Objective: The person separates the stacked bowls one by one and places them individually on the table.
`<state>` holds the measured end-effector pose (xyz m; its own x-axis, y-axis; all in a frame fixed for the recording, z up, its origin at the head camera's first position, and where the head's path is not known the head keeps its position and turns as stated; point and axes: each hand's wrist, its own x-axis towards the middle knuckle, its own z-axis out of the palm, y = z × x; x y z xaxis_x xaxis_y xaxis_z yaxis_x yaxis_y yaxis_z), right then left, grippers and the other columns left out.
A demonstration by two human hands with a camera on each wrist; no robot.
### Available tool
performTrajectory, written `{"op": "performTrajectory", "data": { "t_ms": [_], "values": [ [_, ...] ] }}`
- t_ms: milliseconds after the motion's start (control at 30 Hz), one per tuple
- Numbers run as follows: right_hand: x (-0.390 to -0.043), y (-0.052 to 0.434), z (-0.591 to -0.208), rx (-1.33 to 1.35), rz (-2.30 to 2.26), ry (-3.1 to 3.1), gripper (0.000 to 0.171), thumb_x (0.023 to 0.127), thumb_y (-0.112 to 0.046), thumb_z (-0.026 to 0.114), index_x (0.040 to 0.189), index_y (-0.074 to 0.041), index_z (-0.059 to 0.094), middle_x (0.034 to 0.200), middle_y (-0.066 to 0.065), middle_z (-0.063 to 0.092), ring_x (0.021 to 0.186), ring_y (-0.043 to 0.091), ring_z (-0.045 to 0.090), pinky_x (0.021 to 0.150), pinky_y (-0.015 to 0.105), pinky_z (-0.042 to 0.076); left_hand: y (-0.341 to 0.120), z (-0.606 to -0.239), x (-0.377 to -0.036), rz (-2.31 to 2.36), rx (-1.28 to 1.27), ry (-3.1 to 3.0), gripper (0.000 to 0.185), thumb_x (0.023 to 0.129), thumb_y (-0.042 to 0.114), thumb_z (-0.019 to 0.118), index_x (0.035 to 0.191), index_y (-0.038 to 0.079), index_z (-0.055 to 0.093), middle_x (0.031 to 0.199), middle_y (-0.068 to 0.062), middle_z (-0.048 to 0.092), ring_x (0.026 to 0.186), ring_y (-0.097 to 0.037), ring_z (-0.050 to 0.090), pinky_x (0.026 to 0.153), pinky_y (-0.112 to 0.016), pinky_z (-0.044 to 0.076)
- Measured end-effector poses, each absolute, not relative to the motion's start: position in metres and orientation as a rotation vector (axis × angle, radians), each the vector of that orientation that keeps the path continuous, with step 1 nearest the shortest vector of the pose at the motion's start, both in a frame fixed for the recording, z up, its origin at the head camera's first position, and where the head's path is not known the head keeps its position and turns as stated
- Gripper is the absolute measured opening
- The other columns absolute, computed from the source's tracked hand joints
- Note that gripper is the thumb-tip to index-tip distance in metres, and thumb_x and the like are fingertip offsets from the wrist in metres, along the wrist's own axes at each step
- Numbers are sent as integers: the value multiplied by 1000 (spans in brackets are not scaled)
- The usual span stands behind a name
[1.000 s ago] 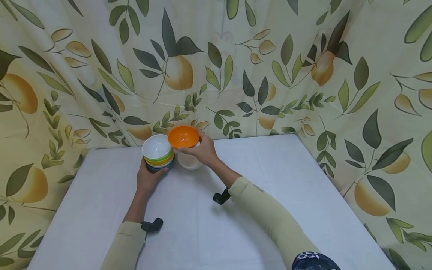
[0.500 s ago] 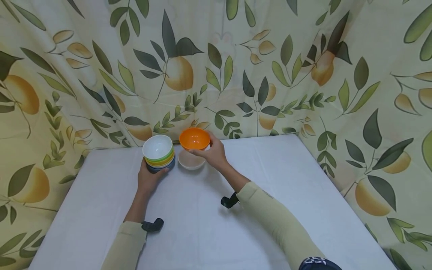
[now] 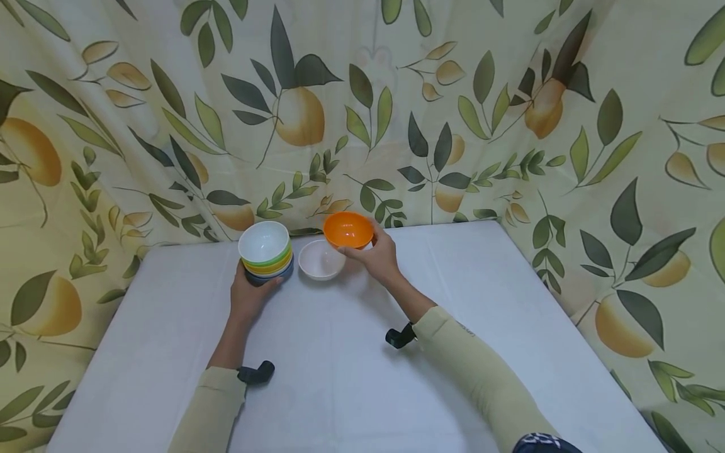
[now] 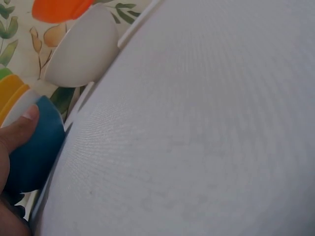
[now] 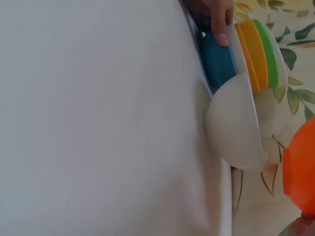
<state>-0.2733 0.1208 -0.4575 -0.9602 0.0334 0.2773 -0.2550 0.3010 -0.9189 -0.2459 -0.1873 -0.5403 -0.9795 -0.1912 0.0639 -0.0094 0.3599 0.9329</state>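
Observation:
My left hand [image 3: 252,298] grips the lowest bowl of a nested stack [image 3: 265,251]. That blue bowl [image 4: 40,147] has white, yellow and green ones above it, and a white one on top; the thumb lies against its side. An orange bowl [image 3: 348,230] is pinched at its right side by my right hand [image 3: 378,253], held up off the table. Between the two hands a single white bowl [image 3: 321,260] stands upright on the cloth, just right of the stack. In the right wrist view only a bit of my right hand shows, under the orange bowl.
A white cloth covers the table [image 3: 340,365]. Its back edge runs close behind the bowls, against a curtain [image 3: 374,126] printed with fruit and leaves. A dark camera mount sits on each wrist.
My right hand has carried the orange bowl to the right, away from the stack, uncovering the single white bowl. The left hand stays on the stack.

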Motion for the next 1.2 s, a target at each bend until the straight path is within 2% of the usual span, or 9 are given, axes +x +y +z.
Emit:
{"op": "performTrajectory", "data": {
  "t_ms": [367, 867, 1200],
  "values": [
    [-274, 139, -473, 146, 1697, -2335, 92, 82, -29, 93, 157, -5, 45, 150, 9, 57, 137, 24, 51, 117, 39, 44, -186, -538, -246, -1705, 191, -2452, 114, 86, 28, 90, 170, 17, 13, 169, -13, 31, 157, -33, 23, 129, -54, 18],
    [-272, 158, -487, 98, 1696, -2351, 76, 83, -19, 91, 146, -2, 52, 141, 13, 61, 131, 29, 54, 116, 44, 45, -186, -538, -246, -1699, 200, -2445, 115, 86, 29, 90, 170, 18, 13, 170, -12, 30, 158, -32, 22, 129, -52, 16],
    [-267, 164, -494, 24, 1707, -2414, 77, 84, -16, 91, 147, -3, 49, 142, 15, 60, 130, 31, 54, 117, 46, 43, -187, -540, -247, -1705, 181, -2435, 116, 85, 26, 91, 170, 20, 13, 169, -11, 31, 157, -32, 22, 129, -53, 16]
  ]
}}
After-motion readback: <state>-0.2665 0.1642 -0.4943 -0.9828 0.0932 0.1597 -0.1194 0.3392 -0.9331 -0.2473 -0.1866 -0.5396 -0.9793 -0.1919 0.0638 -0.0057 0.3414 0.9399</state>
